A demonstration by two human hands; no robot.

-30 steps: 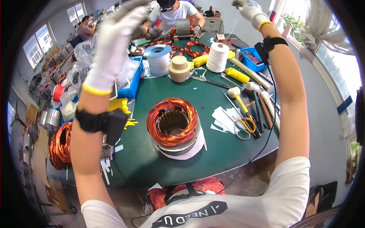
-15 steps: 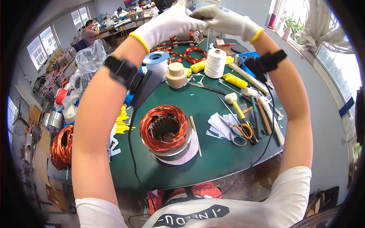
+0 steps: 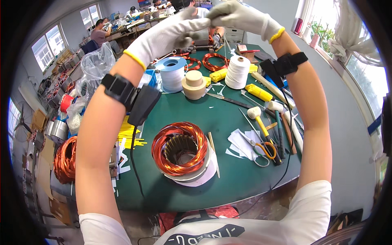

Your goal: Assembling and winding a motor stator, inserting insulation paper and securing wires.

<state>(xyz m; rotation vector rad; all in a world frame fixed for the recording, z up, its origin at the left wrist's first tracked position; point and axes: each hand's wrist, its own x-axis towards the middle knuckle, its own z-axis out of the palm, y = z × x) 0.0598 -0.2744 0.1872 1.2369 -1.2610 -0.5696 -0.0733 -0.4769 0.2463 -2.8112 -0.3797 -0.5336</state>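
Note:
Both my hands are raised over the far side of the green table, in white knit gloves with yellow cuffs. My left hand (image 3: 177, 30) is open, its fingers stretched to the right and somewhat blurred. My right hand (image 3: 234, 16) reaches in from the right, fingers loosely bent, tips close to the left fingertips; it looks open, and I see nothing held in either. Whether the fingertips touch is unclear. Below, between my forearms, a stator (image 3: 180, 149) ringed with copper windings stands on a round white sheet. My forearms carry black straps with black devices (image 3: 143, 102).
Spools of white thread (image 3: 237, 72), a blue-flanged reel (image 3: 171, 73) and yellow bundles (image 3: 259, 92) line the far side. Mallets (image 3: 255, 113), scissors (image 3: 265, 150) and paper slips (image 3: 241, 143) lie right. Copper coils (image 3: 65, 159) sit left. Several people work at farther benches.
My hands have drawn apart from their overlap, the left moving slightly left and down. The head view has shifted, so the table's things appear lower and slightly right.

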